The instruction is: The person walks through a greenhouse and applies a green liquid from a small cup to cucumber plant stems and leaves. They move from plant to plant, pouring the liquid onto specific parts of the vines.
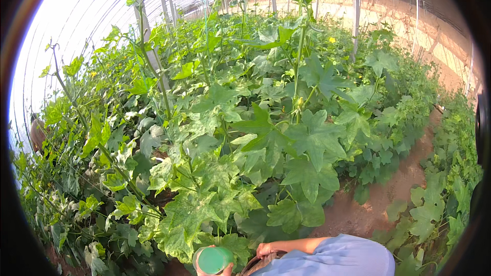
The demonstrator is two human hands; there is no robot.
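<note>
My left hand point(228, 270), mostly cut off at the bottom edge, holds a clear plastic cup point(199, 261) with green contents or a green lid. My right hand point(264, 250) has its fingers curled beside some brown material point(264, 263) near my waist; whether it grips anything is hidden. A light blue sleeve point(326, 258) covers the upper part of that arm. Broad lobed leaves point(207, 209) of a climbing vine, some of them pale and mottled, hang just beyond the cup. A tall vine stem point(299, 65) with a yellowish bud point(300, 102) rises farther ahead.
Dense vines fill a greenhouse with pale upright posts point(355, 11) and hanging strings. To the right, a bare soil path point(379, 203) runs between plants toward an earthen wall point(437, 42). Another person point(37, 134) is partly hidden among the foliage at far left.
</note>
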